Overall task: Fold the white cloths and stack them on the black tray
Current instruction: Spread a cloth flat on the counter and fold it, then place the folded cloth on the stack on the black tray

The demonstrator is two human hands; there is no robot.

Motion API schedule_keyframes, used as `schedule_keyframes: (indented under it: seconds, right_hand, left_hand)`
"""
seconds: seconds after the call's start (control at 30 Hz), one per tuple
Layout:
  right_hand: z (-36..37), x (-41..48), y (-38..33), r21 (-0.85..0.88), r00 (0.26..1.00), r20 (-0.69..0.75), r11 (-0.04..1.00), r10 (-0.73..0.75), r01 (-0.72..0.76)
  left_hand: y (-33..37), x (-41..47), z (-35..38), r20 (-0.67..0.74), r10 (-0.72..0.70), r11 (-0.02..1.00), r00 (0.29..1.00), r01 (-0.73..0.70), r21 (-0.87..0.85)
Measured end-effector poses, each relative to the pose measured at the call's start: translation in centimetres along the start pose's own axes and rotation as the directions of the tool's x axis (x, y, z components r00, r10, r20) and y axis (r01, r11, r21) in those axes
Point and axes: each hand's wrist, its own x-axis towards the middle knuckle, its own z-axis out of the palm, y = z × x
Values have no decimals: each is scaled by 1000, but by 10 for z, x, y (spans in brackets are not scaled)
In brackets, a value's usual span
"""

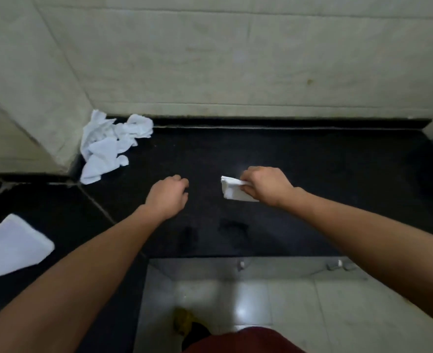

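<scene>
Where the bottom edge of the frame begins, a red garment (246, 340) shows at lower centre, above pale floor tiles (248, 299). Beyond them runs one black counter (312, 161) that fills the middle of the frame, and two bare forearms reach over it from the lower corners.

At the lower left edge one flat white cloth (11, 247) lies smooth on the counter. Near the centre, the left hand (168, 196) hangs knuckles up with its fingers curled under, nothing in them. Just right of centre and apart from it, the right hand (266, 186) pinches one small folded white cloth (232, 191). That cloth's free end sticks out leftward toward the other hand, and whether it touches the counter cannot be told.

Farther back, in the upper left, one crumpled heap of white cloths (111, 146) sits in the corner against the tiled wall (235, 59); the number of pieces in it cannot be counted.
</scene>
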Motion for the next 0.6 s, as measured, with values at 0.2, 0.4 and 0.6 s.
schedule_keyframes:
  seconds: [0.2, 0.4, 0.6]
  right_hand:
    - [-7, -158, 117, -12, 966, -28, 967, 256, -256]
    - [-11, -305, 213, -24, 845, -61, 846, 531, -533]
    - [-7, -408, 291, -3, 690, -61, 691, 721, -722]
  left_hand:
    - [197, 41, 11, -3, 297, 954, 955, -297, 26]
    - [377, 69, 16, 21, 576, 812, 817, -575, 98]
    - [526, 117, 21, 37, 767, 633, 641, -765, 119]
